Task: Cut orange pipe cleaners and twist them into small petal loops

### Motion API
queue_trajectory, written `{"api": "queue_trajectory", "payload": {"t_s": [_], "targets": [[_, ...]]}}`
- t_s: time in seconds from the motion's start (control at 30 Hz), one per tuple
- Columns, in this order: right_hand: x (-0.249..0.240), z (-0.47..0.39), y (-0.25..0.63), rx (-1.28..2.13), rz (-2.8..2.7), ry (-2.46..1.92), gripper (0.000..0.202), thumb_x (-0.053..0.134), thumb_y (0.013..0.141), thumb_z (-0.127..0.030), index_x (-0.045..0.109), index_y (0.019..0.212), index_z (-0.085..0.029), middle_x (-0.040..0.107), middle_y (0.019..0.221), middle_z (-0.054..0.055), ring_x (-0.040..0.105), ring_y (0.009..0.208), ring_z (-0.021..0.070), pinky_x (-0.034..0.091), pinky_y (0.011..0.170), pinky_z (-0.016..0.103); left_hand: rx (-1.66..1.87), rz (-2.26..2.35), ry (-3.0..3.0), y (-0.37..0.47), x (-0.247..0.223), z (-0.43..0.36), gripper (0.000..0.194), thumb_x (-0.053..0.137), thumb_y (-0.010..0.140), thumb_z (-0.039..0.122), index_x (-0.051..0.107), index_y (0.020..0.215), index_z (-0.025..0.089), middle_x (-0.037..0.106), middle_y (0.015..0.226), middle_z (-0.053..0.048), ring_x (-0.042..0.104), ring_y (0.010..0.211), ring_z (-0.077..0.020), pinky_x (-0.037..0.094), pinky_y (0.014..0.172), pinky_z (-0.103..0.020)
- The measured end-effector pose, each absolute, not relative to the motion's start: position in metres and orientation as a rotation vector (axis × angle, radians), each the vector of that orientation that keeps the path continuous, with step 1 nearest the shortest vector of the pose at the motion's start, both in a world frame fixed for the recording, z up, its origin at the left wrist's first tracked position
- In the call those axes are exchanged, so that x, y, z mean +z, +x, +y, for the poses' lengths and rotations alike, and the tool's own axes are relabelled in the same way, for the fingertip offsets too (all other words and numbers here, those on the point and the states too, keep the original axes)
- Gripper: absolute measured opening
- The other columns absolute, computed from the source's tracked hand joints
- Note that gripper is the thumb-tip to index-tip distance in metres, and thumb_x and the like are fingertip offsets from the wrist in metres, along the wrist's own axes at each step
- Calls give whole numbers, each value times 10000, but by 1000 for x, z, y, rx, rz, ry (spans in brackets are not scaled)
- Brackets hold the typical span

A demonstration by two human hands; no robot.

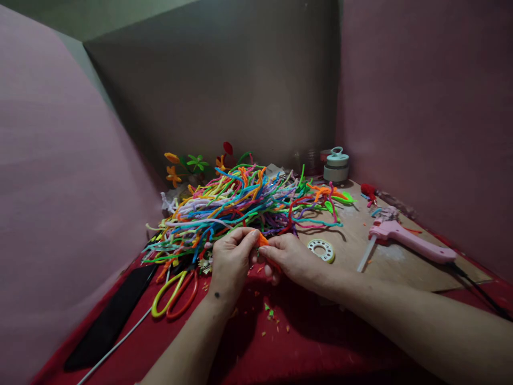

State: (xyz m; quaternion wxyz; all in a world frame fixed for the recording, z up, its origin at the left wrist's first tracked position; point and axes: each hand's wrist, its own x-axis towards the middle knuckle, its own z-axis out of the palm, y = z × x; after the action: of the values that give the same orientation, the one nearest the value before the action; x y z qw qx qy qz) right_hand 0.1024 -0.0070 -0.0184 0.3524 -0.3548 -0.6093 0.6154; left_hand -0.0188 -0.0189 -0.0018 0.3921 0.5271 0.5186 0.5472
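Between my two hands is an orange pipe cleaner piece (262, 240), partly covered by the fingers. My left hand (235, 254) pinches its upper end between thumb and fingertips. Close beside it, my right hand (286, 255) pinches the lower part, with some orange fuzz showing under the fingers. Just behind both hands lies a large heap of multicoloured pipe cleaners (236, 200). Below the left hand are scissors (175, 297) with one yellow and one red handle loop, their blades hidden under the heap.
A pink hot glue gun (417, 243) with its cord lies on a wooden board (356, 230) at right. Nearby are a tape roll (321, 249) and a mint container (336, 166). A black flat item (110, 318) lies left. Finished fuzzy flowers (196, 162) stand behind the heap. Scraps (270, 313) dot the red cloth (312, 342).
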Motion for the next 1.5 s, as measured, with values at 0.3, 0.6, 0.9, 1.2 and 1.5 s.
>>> {"api": "queue_trajectory", "payload": {"t_s": [0.3, 0.6, 0.9, 1.2, 1.5], "targets": [[-22, -7, 102, 1721, -1512, -873, 234, 425, 812, -232, 531, 621, -145, 505, 388, -50, 449, 295, 64, 379, 362, 174, 1082, 1132, 1267, -31, 3, -14, 216, 618, 718, 358, 601, 728, 142, 465, 425, 62, 286, 323, -25, 179, 333, -163], [-22, -8, 100, 1732, -1508, -929, 180, 440, 797, -154, 523, 638, -138, 532, 433, -41, 472, 314, 67, 395, 380, 180, 1185, 1408, 1375, -21, 6, -19, 235, 617, 710, 340, 570, 604, 136, 421, 369, 65, 327, 317, -32, 213, 324, -157], [-20, -6, 109, 1955, -1325, -669, 341, 534, 777, -432, 630, 771, -105, 643, 595, 63, 593, 498, 133, 476, 565, 281, 1050, 1246, 1303, -38, 6, -12, 219, 642, 689, 342, 589, 657, 132, 429, 391, 71, 310, 298, -27, 204, 308, -154], [-12, -9, 109, 1881, -1367, -784, 245, 544, 744, -321, 627, 662, -105, 633, 546, 54, 549, 437, 110, 435, 497, 243, 1022, 1290, 1343, -32, 7, -13, 223, 633, 699, 333, 578, 634, 126, 421, 392, 68, 301, 310, -24, 200, 311, -153], [-13, -5, 108, 1862, -1338, -762, 117, 526, 711, -185, 596, 655, -110, 624, 511, 46, 544, 414, 116, 407, 451, 228, 1085, 1203, 1396, -33, 1, -12, 216, 593, 750, 303, 557, 928, 185, 507, 571, 65, 357, 351, -26, 255, 328, -144]]}}
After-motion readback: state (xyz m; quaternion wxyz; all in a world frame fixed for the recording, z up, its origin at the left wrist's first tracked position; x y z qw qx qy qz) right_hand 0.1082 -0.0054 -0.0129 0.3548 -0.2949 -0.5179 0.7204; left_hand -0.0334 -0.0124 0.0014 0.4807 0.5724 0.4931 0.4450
